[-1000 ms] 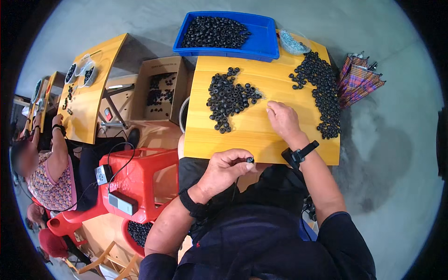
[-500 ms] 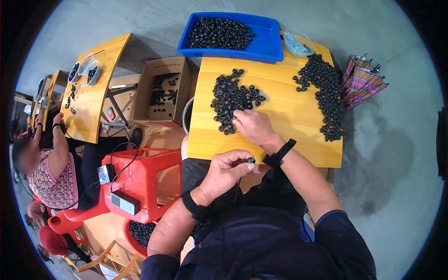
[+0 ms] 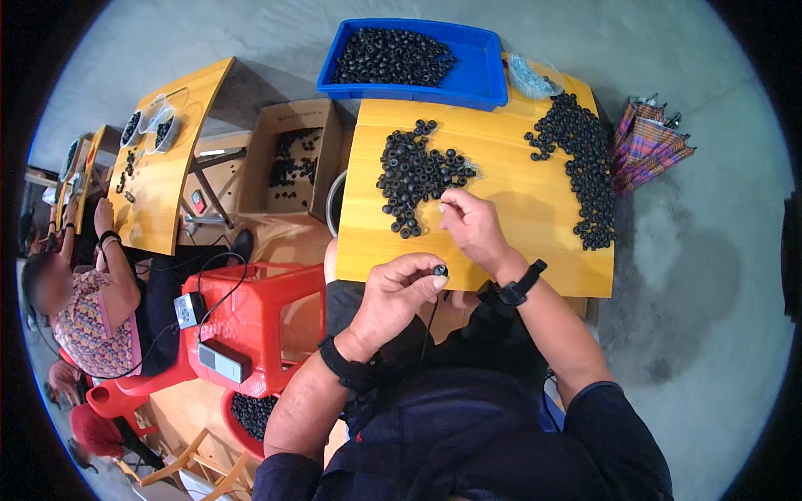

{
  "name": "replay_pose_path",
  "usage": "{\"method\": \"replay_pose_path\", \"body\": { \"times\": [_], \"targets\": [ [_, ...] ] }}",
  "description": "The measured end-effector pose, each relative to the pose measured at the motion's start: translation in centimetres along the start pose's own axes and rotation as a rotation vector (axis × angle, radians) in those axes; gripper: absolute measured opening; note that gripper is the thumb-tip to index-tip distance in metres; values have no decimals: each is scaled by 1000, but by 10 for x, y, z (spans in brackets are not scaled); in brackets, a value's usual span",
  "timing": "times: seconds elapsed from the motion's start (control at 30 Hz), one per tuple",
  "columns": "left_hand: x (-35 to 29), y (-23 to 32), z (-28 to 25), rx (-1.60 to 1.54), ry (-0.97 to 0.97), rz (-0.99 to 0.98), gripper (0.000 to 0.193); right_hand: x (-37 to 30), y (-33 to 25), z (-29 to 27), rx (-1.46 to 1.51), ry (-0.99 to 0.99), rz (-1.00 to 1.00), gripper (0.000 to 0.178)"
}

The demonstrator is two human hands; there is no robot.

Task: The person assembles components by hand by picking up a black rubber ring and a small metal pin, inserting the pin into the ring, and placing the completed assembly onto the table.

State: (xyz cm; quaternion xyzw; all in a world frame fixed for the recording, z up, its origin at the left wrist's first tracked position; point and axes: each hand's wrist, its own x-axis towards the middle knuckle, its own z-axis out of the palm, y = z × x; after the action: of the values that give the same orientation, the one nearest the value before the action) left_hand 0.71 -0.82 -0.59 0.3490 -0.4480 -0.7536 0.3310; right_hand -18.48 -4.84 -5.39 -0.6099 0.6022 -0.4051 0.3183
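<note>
Between thumb and forefinger, my left hand [image 3: 391, 294] pinches a small round black piece [image 3: 440, 270] just over the near edge of the yellow table [image 3: 518, 250]. To its upper right, my right hand [image 3: 474, 227] hovers over the tabletop with its fingertips pressed together; whatever they hold is too small to make out. A loose pile of black pieces [image 3: 418, 175], many with a round hole, lies beyond and left of the right hand. Small clear bits [image 3: 473, 169] lie at that pile's right edge.
A blue tray [image 3: 474, 71] of black pieces stands at the far edge, beside a clear bowl [image 3: 535, 79] of pale blue bits. Another black pile [image 3: 589, 179] spreads along the right side. A plaid umbrella [image 3: 650, 146], red stool [image 3: 263, 334] and cardboard box [image 3: 251, 188] flank the table.
My right hand has drawn away from the pile, to the right. My left hand has risen slightly with the black piece, which has shifted a little to the left.
</note>
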Motion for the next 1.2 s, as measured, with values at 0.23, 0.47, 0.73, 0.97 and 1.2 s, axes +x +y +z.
{"method": "replay_pose_path", "body": {
  "times": [0.23, 0.47, 0.73, 0.97, 1.2],
  "targets": [
    [1, 20, 3, 32, 45, 79, 16, -19, -59, -44, 365, -65, 111, 15],
    [-1, 22, 6, 42, 13, 66, 18, -30, -99, -66, 403, -269, 132, 11],
    [-2, 24, 7, 69, -13, 56, 18, -32, -100, -64, 382, -351, 76, 13],
    [-1, 20, 5, 86, -59, 59, 17, -32, -100, -64, 316, -432, 60, 14],
    [-1, 23, 5, 125, -71, 28, 16, -29, -100, -63, 311, -476, 19, 12]
  ]
}}
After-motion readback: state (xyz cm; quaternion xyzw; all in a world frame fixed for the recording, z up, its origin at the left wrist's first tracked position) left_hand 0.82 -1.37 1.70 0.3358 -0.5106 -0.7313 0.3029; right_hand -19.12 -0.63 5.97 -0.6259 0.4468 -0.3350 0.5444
